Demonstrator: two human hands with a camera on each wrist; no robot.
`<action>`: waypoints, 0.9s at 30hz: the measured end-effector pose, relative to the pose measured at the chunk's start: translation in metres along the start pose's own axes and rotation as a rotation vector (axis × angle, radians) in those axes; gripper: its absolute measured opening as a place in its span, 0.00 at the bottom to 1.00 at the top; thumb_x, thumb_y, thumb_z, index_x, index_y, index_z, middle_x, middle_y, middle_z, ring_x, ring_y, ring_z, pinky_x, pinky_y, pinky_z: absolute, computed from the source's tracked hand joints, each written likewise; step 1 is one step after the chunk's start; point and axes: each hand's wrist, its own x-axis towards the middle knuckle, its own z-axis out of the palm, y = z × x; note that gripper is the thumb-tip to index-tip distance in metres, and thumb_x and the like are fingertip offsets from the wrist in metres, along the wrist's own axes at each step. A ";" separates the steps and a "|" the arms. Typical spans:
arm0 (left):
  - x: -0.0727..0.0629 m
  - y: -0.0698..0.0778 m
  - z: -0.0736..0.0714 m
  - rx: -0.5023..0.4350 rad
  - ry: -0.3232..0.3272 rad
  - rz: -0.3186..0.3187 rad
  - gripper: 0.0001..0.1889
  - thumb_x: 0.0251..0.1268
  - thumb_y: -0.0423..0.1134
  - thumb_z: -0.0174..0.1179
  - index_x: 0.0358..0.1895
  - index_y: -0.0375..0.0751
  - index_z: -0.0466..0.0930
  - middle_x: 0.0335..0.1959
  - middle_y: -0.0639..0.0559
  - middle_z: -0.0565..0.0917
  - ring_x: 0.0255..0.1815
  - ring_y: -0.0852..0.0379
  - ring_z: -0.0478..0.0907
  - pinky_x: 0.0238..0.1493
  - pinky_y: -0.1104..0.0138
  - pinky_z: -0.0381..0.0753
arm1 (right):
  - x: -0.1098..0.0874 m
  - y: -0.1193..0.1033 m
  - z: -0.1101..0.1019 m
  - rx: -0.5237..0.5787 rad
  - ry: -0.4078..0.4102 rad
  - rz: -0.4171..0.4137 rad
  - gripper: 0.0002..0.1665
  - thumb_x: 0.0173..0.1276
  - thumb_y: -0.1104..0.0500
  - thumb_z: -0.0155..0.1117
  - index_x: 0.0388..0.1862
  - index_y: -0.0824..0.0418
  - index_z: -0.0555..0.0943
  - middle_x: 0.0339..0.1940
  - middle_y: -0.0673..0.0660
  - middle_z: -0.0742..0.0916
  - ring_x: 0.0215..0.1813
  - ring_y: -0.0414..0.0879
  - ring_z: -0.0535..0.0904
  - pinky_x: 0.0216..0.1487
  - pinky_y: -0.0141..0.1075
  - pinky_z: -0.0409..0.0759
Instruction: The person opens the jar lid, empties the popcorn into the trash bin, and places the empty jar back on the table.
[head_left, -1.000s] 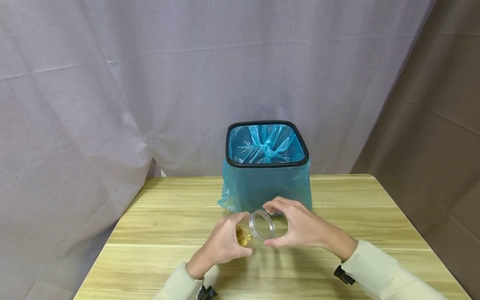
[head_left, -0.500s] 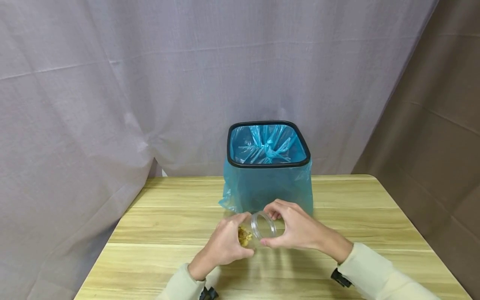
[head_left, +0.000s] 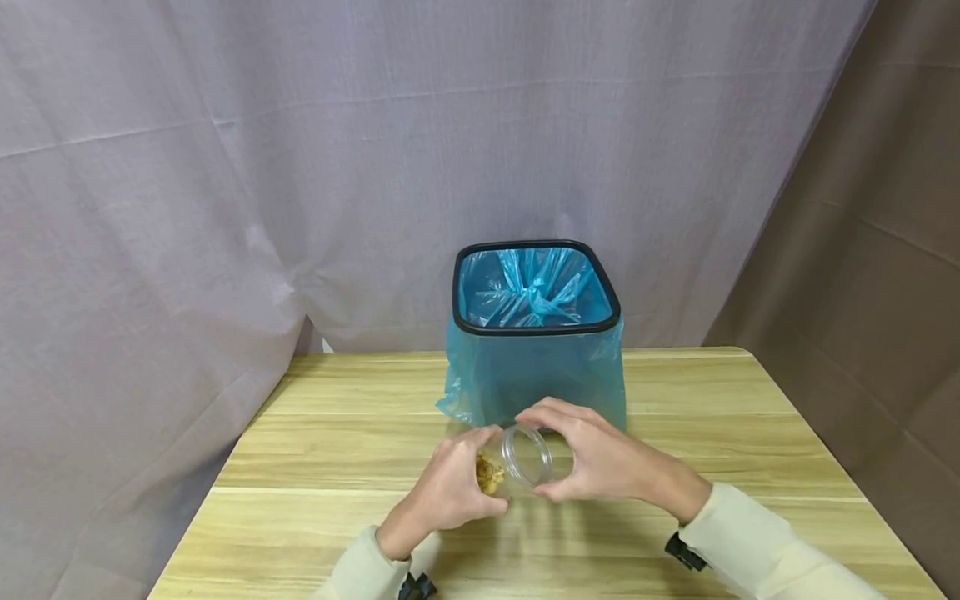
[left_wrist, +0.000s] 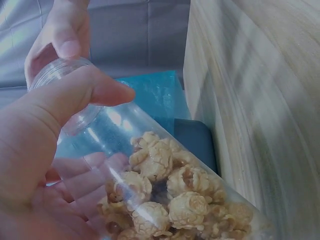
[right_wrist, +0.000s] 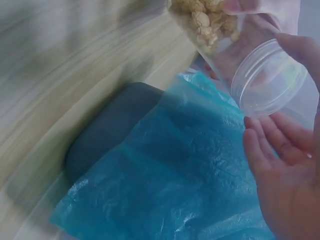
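Observation:
A clear plastic jar (left_wrist: 117, 125) with caramel popcorn (left_wrist: 170, 185) inside lies tilted just above the table, its ringed end toward the right. My left hand (head_left: 448, 482) grips the jar's body, the thumb on one side and the fingers round the other. Around the clear ringed end (right_wrist: 270, 77) my right hand (head_left: 600, 454) sets its thumb and fingertips on opposite edges. Whether that end is the bare threaded mouth or carries a clear lid I cannot tell. In the head view the left hand hides part of the popcorn.
Behind the hands stands a bin (head_left: 536, 375) with a black rim, lined with a blue plastic bag (right_wrist: 175, 165). It sits on a wooden table (head_left: 360, 417). Grey curtains (head_left: 360, 167) hang at the back and left, with a brown one (head_left: 862, 250) at the right.
My right hand's thumb and fingers shift round the jar's ringed end, closing in and then spreading again. The left hand and the jar stay almost still.

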 end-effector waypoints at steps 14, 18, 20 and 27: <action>0.001 -0.002 0.001 -0.015 -0.009 -0.006 0.42 0.38 0.38 0.80 0.66 0.37 0.79 0.56 0.49 0.88 0.52 0.58 0.84 0.55 0.68 0.85 | 0.000 -0.005 -0.005 -0.014 -0.062 0.114 0.53 0.58 0.34 0.80 0.73 0.61 0.74 0.63 0.52 0.83 0.62 0.47 0.83 0.61 0.47 0.87; 0.000 -0.003 0.001 -0.014 -0.007 -0.006 0.41 0.38 0.37 0.80 0.65 0.38 0.79 0.54 0.50 0.88 0.50 0.59 0.83 0.53 0.69 0.85 | 0.000 -0.007 -0.002 0.005 -0.070 0.231 0.46 0.62 0.29 0.74 0.67 0.59 0.78 0.53 0.47 0.84 0.54 0.42 0.82 0.56 0.43 0.87; 0.000 -0.003 0.002 -0.014 -0.008 -0.008 0.41 0.38 0.37 0.80 0.65 0.37 0.79 0.55 0.50 0.88 0.50 0.58 0.84 0.52 0.70 0.85 | 0.001 -0.007 0.001 0.004 -0.062 0.249 0.43 0.62 0.29 0.74 0.63 0.58 0.80 0.49 0.46 0.85 0.50 0.40 0.81 0.53 0.41 0.86; 0.000 -0.002 0.002 -0.009 -0.020 -0.027 0.43 0.38 0.38 0.80 0.67 0.36 0.78 0.58 0.48 0.88 0.53 0.54 0.85 0.53 0.69 0.84 | 0.001 -0.006 0.007 0.005 -0.047 0.230 0.36 0.63 0.31 0.74 0.58 0.55 0.81 0.45 0.44 0.84 0.48 0.39 0.80 0.51 0.38 0.85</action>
